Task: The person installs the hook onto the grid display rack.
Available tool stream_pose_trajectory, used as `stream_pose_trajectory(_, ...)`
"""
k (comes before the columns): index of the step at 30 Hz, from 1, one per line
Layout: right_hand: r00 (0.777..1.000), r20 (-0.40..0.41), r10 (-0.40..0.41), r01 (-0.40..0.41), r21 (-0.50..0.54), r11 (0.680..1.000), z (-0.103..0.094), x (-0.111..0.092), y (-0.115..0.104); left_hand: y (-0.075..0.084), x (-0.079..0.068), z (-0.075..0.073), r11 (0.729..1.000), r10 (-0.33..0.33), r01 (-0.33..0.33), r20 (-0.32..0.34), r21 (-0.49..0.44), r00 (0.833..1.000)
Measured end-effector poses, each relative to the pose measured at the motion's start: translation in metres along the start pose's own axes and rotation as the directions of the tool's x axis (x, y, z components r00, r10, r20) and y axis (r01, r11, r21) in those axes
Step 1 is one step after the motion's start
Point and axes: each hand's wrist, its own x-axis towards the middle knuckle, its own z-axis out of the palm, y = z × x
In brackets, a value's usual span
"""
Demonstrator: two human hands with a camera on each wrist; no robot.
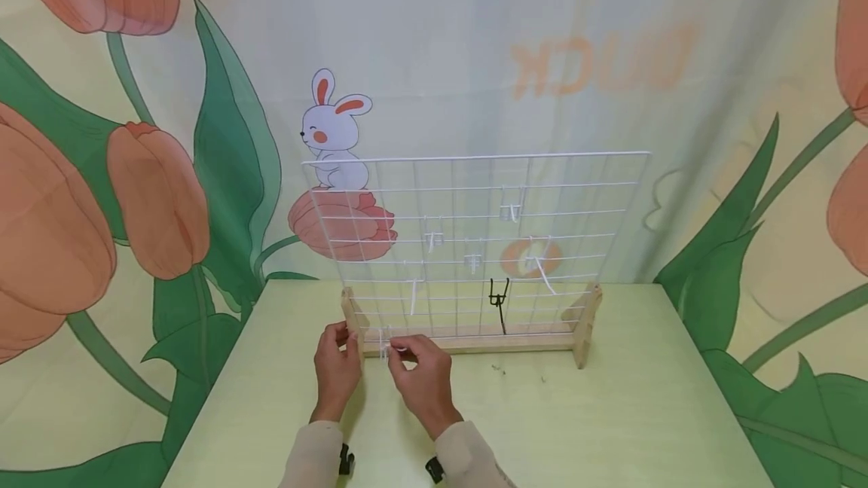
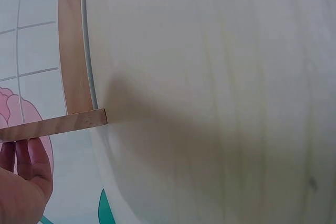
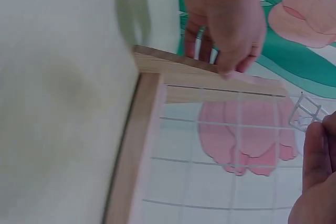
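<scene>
A white wire grid panel point(image 1: 447, 217) stands upright in a wooden base on the table. At its left end my left hand point(image 1: 337, 367) grips the wooden side piece point(image 3: 184, 66), thumb and fingers on its edges. My right hand point(image 1: 427, 379) pinches a small white wire hook point(image 3: 307, 113) between thumb and fingertips, close in front of the panel's lower left corner. On the panel hang several white hooks, among them a long one point(image 1: 545, 274) at the right, and one black hook point(image 1: 499, 300) low down right of the middle.
The second wooden side piece point(image 1: 586, 326) holds the panel's right end, joined by a wooden bar point(image 1: 508, 343) along the bottom. Small dark marks show on the pale table point(image 1: 610, 413). Behind it hangs a backdrop cloth point(image 1: 434, 59) with tulips and a rabbit.
</scene>
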Motion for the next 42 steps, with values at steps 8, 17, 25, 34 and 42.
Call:
stream_pose_trajectory(8, 0.982, -0.083, -0.170, 0.173, 0.021, 0.985, -0.016, 0.021, -0.030, 0.004, -0.003, -0.001, 1.000, -0.008, 0.008, -0.005, -0.007, 1.000)
stream_pose_trajectory(17, 0.954, -0.121, -0.274, 0.275, -0.003, 0.961, -0.030, 0.054, -0.058, 0.003, -0.001, -0.001, 1.000, -0.021, 0.021, 0.012, -0.007, 1.000)
stream_pose_trajectory(25, 0.936, -0.111, -0.334, 0.328, -0.074, 0.942, -0.032, 0.079, -0.063, 0.002, -0.001, 0.001, 1.000, -0.028, 0.028, 0.008, -0.003, 1.000)
stream_pose_trajectory(34, 0.933, -0.083, -0.351, 0.342, -0.109, 0.933, -0.022, 0.101, -0.070, 0.001, -0.001, 0.002, 1.000, 0.009, -0.009, -0.024, 0.002, 1.000)
stream_pose_trajectory(42, 0.923, -0.042, -0.383, 0.366, -0.212, 0.906, -0.007, 0.116, -0.073, 0.000, -0.001, 0.001, 1.000, 0.017, -0.017, -0.025, -0.013, 1.000)
